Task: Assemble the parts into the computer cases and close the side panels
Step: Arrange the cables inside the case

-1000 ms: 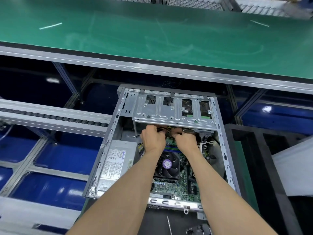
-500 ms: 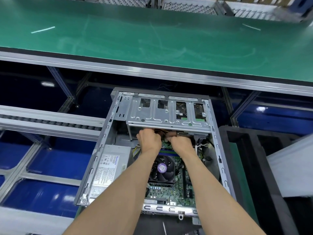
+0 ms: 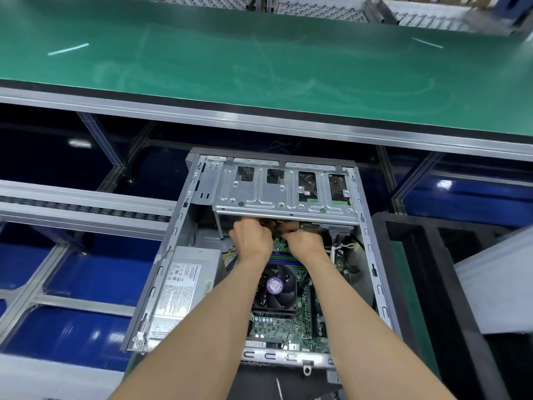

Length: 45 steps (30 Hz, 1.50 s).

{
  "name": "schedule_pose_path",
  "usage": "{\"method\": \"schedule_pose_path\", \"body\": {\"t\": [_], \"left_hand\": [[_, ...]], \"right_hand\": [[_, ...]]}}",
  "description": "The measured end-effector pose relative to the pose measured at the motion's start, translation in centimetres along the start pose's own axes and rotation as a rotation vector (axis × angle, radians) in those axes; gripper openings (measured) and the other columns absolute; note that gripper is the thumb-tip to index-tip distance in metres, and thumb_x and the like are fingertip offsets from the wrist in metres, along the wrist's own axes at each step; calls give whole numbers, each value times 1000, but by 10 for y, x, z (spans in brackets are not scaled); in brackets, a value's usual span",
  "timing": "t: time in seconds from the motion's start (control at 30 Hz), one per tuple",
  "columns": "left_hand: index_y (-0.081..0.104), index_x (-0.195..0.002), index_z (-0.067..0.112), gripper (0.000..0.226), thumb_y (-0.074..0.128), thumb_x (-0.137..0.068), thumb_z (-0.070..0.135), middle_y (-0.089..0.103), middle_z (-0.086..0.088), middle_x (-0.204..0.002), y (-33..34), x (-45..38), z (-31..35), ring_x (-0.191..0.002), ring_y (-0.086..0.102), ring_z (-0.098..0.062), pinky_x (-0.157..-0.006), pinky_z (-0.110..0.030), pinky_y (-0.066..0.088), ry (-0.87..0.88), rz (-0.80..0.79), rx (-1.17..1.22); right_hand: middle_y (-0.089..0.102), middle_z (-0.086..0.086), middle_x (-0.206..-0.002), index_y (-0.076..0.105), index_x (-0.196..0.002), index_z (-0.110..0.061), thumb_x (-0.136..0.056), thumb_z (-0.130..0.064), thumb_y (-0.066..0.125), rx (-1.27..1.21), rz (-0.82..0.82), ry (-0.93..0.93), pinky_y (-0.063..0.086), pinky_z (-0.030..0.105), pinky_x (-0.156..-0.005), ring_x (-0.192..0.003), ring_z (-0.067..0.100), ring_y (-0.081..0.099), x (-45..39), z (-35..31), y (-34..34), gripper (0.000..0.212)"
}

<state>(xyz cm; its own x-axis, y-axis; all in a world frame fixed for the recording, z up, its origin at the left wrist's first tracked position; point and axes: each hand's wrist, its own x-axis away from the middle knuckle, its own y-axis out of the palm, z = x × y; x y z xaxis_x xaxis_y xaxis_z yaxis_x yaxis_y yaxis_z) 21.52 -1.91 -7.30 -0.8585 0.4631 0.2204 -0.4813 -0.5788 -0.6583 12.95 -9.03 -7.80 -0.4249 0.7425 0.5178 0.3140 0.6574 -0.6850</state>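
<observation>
Head view: the open computer case (image 3: 184, 249) lies on its side below the green table (image 3: 259, 62), its side panel off. Inside it, the grey power supply (image 3: 184, 287) sits along the left wall, the motherboard (image 3: 302, 321) covers the floor, and the black cooler fan (image 3: 275, 287) with a purple label sits mid-board. The metal drive cage (image 3: 285, 194) spans the far end of the case. Both hands reach under the cage's near edge: the left hand (image 3: 251, 238) and right hand (image 3: 302, 241) are close together, knuckles up, fingers curled down around cables or a connector just above the board; the fingertips are hidden, so exactly what they pinch cannot be told. A white-tied cable bundle (image 3: 340, 249) hangs by the right wall. A black foam tray (image 3: 409, 255) stands right of the case

Against half a second ago, the hands keep the same spot under the cage; the view alone has shifted slightly
</observation>
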Motion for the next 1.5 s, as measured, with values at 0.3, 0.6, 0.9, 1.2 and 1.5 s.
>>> {"method": "schedule_pose_path", "body": {"t": [0.3, 0.6, 0.9, 1.2, 1.5], "left_hand": [[39, -60, 9, 35, 50, -88, -7, 57, -26, -105, -1, 3, 1, -104, 50, -42, -91, -47, 46, 7, 20, 8], [38, -58, 9, 37, 48, -88, -8, 52, -20, -92, -3, 5, 2, -103, 49, -42, -93, -48, 43, 24, -6, -31], [38, -58, 10, 37, 46, -88, -9, 59, -28, -100, -5, 7, 3, -103, 50, -41, -94, -45, 42, 52, -13, -48], [48, -65, 8, 26, 49, -85, -8, 63, -26, -96, -7, 11, 3, -95, 55, -42, -83, -42, 42, 105, -35, -114], [43, -57, 9, 34, 55, -86, -5, 63, -25, -93, -15, 12, 3, -89, 60, -40, -74, -44, 53, 103, -54, -114]], "right_hand": [[55, -1, -73, 53, -65, -16, -99, -32, 57, -53, 55, 26, 33, 29, -54, -82, 22, 50, -3, 0, 1, 38], [58, 11, -95, 53, -73, -12, -101, -29, 46, 23, -8, 20, 38, 30, -74, -89, 28, 51, 1, -2, 0, 34], [66, 14, -127, 68, -122, -9, -104, -38, 49, 27, 1, -49, 47, 31, -94, -118, 31, 58, 0, 1, 0, 39], [69, 9, -122, 71, -117, -12, -96, -36, 65, -79, 93, -35, 48, 27, -87, -112, 25, 61, -2, 0, 3, 32], [62, 19, -131, 65, -126, -9, -101, -41, 54, 111, 77, 71, 41, 28, -80, -119, 34, 58, -1, -9, 5, 42]]}}
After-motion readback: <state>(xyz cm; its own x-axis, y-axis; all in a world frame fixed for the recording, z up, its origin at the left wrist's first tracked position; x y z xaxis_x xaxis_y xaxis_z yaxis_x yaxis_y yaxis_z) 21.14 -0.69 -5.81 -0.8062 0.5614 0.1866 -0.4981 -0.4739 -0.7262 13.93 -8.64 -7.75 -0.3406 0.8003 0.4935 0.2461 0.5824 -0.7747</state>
